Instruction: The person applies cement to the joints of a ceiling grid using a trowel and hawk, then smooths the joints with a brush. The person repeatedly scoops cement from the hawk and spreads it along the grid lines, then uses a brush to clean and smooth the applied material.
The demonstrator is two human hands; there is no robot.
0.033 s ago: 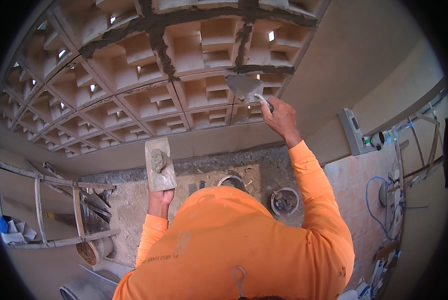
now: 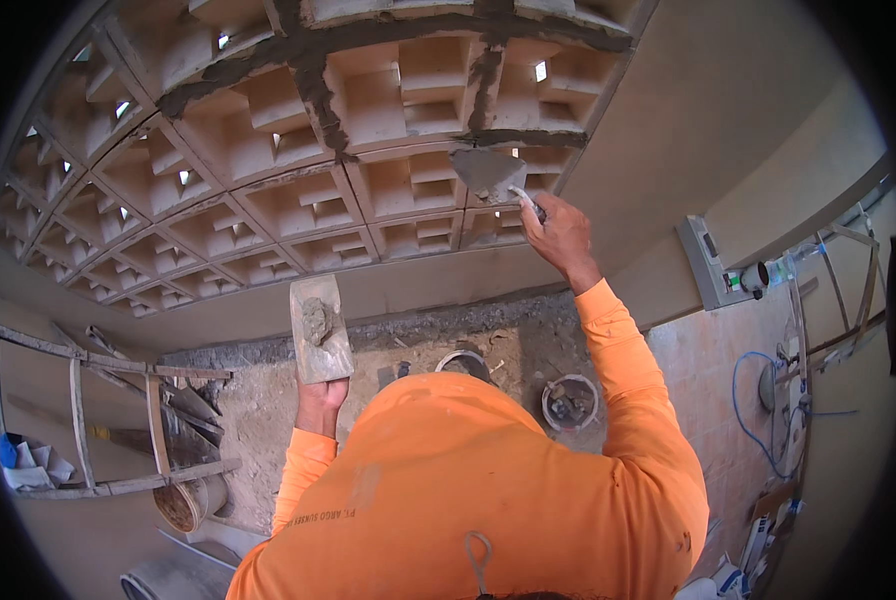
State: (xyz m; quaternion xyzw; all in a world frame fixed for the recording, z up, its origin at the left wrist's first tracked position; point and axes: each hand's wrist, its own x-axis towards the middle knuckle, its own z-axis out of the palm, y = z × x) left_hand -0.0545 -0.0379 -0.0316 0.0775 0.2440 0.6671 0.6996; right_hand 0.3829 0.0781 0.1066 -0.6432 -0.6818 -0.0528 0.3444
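My right hand is closed round the handle of a trowel. Its grey, mortar-smeared blade lies in front of the pierced block wall, just under a joint filled with dark mortar. From below, my left hand grips a flat rectangular mortar board, whose underside and handle are hidden. On its face sits a lump of wet mortar. Dark grey mortar covers several upper joints of the blocks, while the lower joints show bare, thin lines.
A wooden ladder-like frame stands at the left, near a tipped bucket. Below the wall, a bucket with things in it and a second round container stand on the rough floor. A blue hose curves at the right.
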